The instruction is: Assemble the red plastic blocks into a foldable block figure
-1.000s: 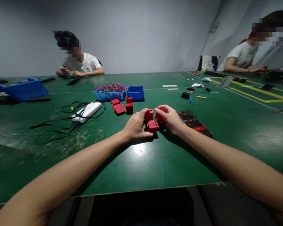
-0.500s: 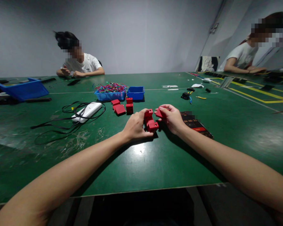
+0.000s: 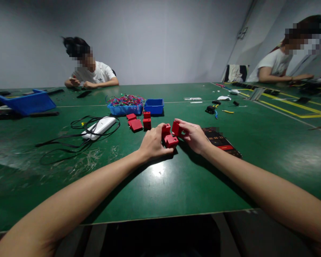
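Note:
My left hand (image 3: 156,142) is closed around a notched red block (image 3: 171,140) with small holes in its raised ends, just above the green table (image 3: 139,185). Between the fingers and thumb of my right hand (image 3: 194,135) is a smaller red block (image 3: 176,128), held upright close to the right side of the notched one. Whether the two pieces touch, I cannot tell. Beyond my left hand several more red blocks (image 3: 136,125) rest on the table, some with short metal pins at their sides.
A blue bin of coloured wires (image 3: 126,109) stands beside a second blue bin (image 3: 154,106). At left lies a white power strip (image 3: 99,128) with black cable. A phone showing a timer (image 3: 220,142) lies by my right wrist. Two people sit across the table.
My right hand has turned its small red block upright and moved it slightly left, nearer the notched block. My left hand has tilted the notched block a little.

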A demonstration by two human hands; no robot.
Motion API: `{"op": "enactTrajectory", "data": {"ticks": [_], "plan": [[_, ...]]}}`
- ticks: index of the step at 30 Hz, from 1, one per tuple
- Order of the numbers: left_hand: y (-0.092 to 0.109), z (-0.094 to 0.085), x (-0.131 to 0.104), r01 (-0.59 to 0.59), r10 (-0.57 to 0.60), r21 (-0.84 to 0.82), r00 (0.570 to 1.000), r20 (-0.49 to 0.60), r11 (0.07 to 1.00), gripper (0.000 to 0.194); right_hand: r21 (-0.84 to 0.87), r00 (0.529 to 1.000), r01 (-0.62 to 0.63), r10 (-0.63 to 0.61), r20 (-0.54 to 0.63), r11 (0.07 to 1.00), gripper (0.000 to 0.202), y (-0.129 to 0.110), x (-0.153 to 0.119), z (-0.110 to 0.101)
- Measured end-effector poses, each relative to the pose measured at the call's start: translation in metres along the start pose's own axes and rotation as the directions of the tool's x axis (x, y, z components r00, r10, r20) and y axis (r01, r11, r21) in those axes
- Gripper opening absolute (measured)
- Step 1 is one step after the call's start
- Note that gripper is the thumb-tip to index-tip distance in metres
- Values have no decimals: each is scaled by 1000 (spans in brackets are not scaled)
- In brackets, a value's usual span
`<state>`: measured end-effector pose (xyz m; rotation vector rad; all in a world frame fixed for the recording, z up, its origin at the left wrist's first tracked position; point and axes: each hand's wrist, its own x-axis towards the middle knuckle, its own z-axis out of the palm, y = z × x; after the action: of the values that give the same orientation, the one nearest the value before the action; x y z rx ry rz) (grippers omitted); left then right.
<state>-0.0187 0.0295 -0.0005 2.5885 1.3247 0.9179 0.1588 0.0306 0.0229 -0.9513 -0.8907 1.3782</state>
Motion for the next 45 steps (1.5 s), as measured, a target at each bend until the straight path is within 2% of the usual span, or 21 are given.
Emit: {"op": "enactTrajectory", "data": {"ticks": [7, 14, 23, 28, 39, 45], "plan": [[-1, 0, 0, -3, 3, -4, 1000, 3, 1000, 81, -11, 994, 53, -52, 95, 999, 31, 5, 2, -2], [-2, 0, 0, -10, 10, -29, 1000, -3, 1000, 81, -59, 993, 108, -106, 44, 992, 39, 5, 6, -6], [0, 0, 1, 10, -9, -26, 999, 49, 1000, 78, -130, 994, 87, -78, 75, 988, 46, 2, 0, -2], [0, 1, 1, 0, 2, -35, 999, 52, 999, 78, -116, 994, 74, -64, 91, 990, 47, 3, -2, 0], [0, 1, 1, -10, 13, -47, 999, 49, 999, 79, -129, 990, 128, -120, 73, 983, 49, 7, 1, -3], [-2, 1, 0, -18, 20, -44, 999, 47, 999, 79, -110, 992, 105, -96, 87, 988, 45, 7, -1, -1]]}}
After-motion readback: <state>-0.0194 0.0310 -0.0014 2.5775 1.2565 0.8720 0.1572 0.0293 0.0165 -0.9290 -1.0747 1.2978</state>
